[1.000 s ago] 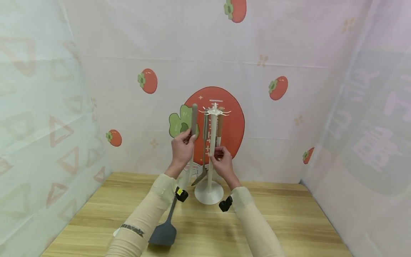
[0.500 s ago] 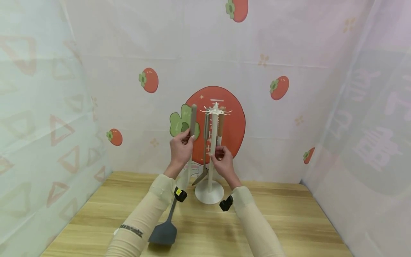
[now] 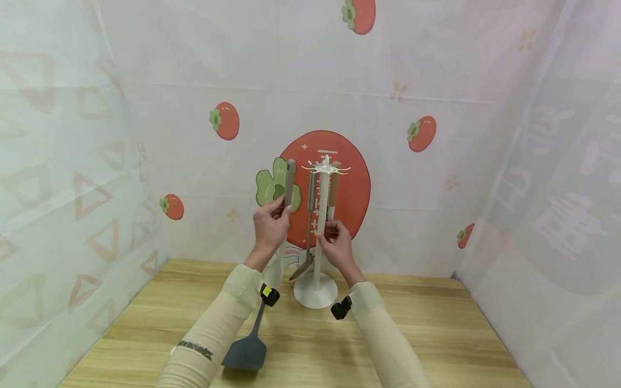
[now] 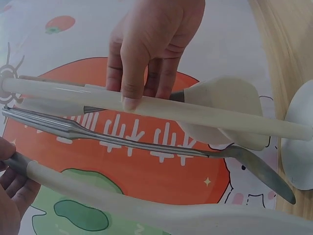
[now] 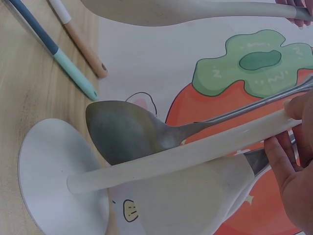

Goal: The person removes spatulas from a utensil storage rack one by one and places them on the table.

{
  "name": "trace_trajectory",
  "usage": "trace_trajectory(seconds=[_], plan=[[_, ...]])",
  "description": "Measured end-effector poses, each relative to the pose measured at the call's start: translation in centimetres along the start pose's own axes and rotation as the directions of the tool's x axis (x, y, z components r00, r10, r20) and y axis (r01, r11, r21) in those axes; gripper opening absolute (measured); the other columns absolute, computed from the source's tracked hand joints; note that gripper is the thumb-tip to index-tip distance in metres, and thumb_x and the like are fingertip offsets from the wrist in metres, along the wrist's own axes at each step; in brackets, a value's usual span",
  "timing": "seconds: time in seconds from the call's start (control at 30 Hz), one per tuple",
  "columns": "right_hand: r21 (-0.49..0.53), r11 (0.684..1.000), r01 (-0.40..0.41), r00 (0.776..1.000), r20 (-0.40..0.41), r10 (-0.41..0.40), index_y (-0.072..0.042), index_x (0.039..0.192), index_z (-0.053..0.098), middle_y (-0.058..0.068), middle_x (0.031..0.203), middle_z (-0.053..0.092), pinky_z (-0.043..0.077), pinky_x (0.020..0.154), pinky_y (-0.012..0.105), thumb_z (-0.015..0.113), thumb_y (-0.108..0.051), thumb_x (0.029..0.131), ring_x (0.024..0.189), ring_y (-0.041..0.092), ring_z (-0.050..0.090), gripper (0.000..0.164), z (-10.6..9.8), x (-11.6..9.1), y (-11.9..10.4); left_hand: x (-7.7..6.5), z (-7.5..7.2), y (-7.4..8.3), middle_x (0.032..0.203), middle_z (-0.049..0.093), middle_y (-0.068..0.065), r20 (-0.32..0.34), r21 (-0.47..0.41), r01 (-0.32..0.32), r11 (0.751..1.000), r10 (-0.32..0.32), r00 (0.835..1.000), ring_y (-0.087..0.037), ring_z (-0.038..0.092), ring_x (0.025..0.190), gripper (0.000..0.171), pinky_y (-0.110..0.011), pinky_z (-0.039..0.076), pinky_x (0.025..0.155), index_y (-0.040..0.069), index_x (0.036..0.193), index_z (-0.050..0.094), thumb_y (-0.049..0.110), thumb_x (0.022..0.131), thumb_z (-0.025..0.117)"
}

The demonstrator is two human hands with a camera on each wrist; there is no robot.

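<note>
The pale wood-grain table [image 3: 412, 328] carries, toward its back, a white upright stand [image 3: 322, 207] on a flat round base. A broad-headed, dark blue-grey spatula [image 3: 245, 351] lies nearer the front, its mint-green handle seen in the right wrist view. Just beside that handle, apart from it, lies a utensil with a white neck and brown handle [image 5: 79, 41]. Something white [image 3: 172, 351] lies left of the spatula, mostly hidden.
</note>
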State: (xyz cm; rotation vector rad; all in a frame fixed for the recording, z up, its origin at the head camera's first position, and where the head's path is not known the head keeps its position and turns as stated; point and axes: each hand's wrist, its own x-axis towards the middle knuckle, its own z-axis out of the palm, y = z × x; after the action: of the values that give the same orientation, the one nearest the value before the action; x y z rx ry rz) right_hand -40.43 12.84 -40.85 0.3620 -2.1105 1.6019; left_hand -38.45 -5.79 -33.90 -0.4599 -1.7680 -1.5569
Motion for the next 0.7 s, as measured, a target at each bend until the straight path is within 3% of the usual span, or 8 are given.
trace_trajectory(seconds=[0.13, 0.23, 0.37, 0.7], plan=[[0.002, 1.000, 0.000, 1.000, -0.001, 0.000, -0.002, 0.114, 0.061, 0.017, 0.110, 0.065, 0.059, 0.086, 0.042, 0.075, -0.003, 0.091, 0.093, 0.028, 0.062, 0.027, 0.0, 0.0, 0.0, -0.5, -0.3, 1.4, 0.104, 0.068, -0.034, 0.009, 0.025, 0.000, 1.000, 0.000, 1.000, -0.045, 0.070, 0.089, 0.034, -0.028, 0.059, 0.072, -0.014, 0.126, 0.063, -0.009, 0.092, 0.067], [0.004, 1.000, 0.000, 1.000, 0.000, 0.000, -0.001, 0.115, 0.061, 0.017, 0.110, 0.065, 0.059, 0.087, 0.043, 0.074, -0.002, 0.091, 0.094, 0.029, 0.062, 0.027, 0.0, 0.0, -0.1, -0.7, -0.6, 1.1, 0.102, 0.069, -0.031, 0.002, 0.033, -0.016, 0.999, 0.016, 1.000, -0.042, 0.071, 0.087, 0.033, -0.034, 0.061, 0.075, -0.012, 0.125, 0.066, -0.007, 0.092, 0.068], [0.003, 1.000, 0.002, 1.000, -0.001, -0.002, -0.001, 0.114, 0.060, 0.017, 0.110, 0.065, 0.059, 0.087, 0.043, 0.074, -0.002, 0.091, 0.094, 0.028, 0.062, 0.027, 0.0, 0.0, -0.3, -0.7, -0.6, -0.8, 0.100, 0.072, -0.024, -0.015, 0.031, -0.028, 0.999, 0.028, 0.999, -0.034, 0.072, 0.084, 0.032, -0.025, 0.059, 0.072, -0.004, 0.124, 0.071, -0.002, 0.091, 0.072], [0.003, 1.000, 0.000, 1.000, -0.016, 0.000, 0.000, 0.114, 0.061, 0.017, 0.109, 0.065, 0.059, 0.084, 0.038, 0.074, -0.003, 0.091, 0.093, 0.026, 0.062, 0.027, 0.1, -0.3, -0.4, -1.5, -1.6, -1.6, 0.098, 0.072, -0.024, -0.029, 0.040, -0.011, 0.999, 0.012, 1.000, -0.036, 0.072, 0.081, 0.031, -0.012, 0.053, 0.068, -0.003, 0.121, 0.072, -0.001, 0.090, 0.074]])
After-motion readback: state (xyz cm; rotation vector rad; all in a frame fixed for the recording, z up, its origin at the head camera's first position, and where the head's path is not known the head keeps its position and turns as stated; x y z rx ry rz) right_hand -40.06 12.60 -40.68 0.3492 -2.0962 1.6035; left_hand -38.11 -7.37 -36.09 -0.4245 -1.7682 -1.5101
